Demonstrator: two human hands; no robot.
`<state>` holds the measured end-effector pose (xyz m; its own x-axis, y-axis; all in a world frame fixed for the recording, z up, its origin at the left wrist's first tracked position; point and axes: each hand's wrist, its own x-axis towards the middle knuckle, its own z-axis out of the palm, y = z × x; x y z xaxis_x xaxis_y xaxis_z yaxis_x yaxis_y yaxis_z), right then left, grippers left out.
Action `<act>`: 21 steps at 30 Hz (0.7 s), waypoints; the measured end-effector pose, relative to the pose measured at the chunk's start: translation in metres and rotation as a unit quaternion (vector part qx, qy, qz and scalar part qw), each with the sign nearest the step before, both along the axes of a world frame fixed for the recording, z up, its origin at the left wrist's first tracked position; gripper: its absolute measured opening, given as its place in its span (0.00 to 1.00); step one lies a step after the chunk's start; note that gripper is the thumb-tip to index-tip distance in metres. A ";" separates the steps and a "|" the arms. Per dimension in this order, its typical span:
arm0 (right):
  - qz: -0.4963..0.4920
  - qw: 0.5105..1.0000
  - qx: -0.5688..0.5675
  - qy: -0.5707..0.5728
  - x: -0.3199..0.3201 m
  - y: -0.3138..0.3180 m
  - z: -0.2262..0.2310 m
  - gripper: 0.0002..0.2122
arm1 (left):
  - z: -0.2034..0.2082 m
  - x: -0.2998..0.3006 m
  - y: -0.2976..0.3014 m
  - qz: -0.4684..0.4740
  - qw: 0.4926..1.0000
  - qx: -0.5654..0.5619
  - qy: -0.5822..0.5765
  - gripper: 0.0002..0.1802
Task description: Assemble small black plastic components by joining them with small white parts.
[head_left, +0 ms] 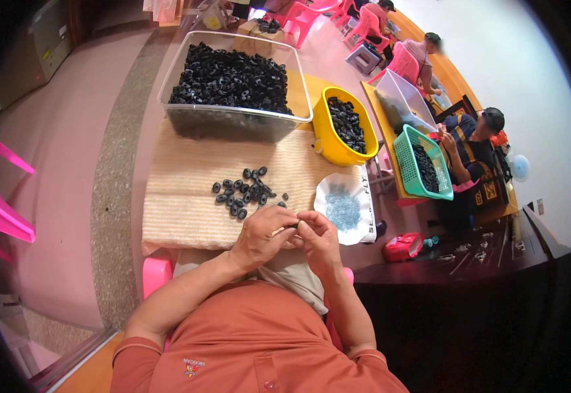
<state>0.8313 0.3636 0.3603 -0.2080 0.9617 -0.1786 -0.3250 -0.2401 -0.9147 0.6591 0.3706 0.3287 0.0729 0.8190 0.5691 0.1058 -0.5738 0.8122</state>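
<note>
My left hand (pixel 264 234) and my right hand (pixel 318 240) meet above the near edge of the cloth-covered table. Between their fingertips is a small black part (pixel 295 225), mostly hidden by the fingers. Both hands are closed on it. Just beyond my left hand lies a loose pile of black oval plastic parts (pixel 238 192), each with a hole or recess. To the right of my hands a white scalloped dish (pixel 321 190) holds many tiny clear bluish pieces (pixel 342 208).
A large clear bin (pixel 233 120) full of black parts stands at the far side, beside a yellow basket (pixel 325 134) of them. Another person (pixel 472 141) sits at the right table near a green basket (pixel 439 157). A pink stool (pixel 3 196) is at left.
</note>
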 end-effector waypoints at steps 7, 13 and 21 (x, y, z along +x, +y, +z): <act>-0.013 0.980 0.148 -0.129 -0.002 0.001 -0.009 0.09 | -0.001 0.001 0.001 0.001 0.999 -0.035 0.001 0.10; -0.061 0.950 0.228 -0.206 0.017 0.022 -0.005 0.10 | -0.002 0.000 0.001 0.024 0.999 -0.041 0.009 0.09; -0.103 0.920 0.246 -0.288 0.045 0.055 0.000 0.13 | -0.002 0.003 -0.001 0.009 0.995 -0.097 -0.028 0.08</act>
<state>0.8765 0.4183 0.3602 -0.0185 0.9642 0.2646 0.2563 0.2604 -0.9309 0.6617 0.3701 0.3269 0.0303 0.9151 0.4022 0.0651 -0.4033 0.9127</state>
